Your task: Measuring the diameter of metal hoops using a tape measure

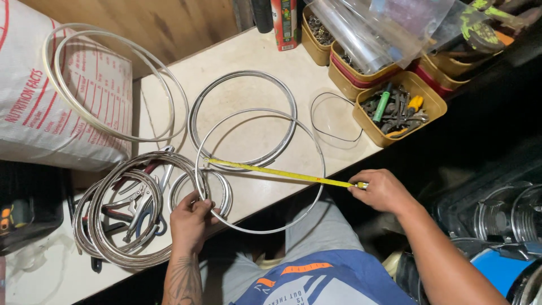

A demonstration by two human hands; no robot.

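Head view: left hand (191, 221) fingers pinching thin silver wire hoop (261, 170) at lower centre on pale tabletop (254, 51); right hand (383, 191) fingers gripping yellow tape measure (282, 173) stretched across it. Likely risk: tape sliding off the rim, hoop flexing, skewing the reading.

The metal ring (265, 169) you held was a thin, silvery hoop lying flat on the pale surface (271, 51), its near arc jutting past the front edge toward you. Its far arc overlapped a thicker bundle of hoops behind it. The yellow tape measure (282, 172) you stretched ran across the ring as a narrow, flat band, slanting slightly downward from left to right. Its left end sat at the ring's left rim, and its right end passed just beyond the right rim, pulled taut and straight.
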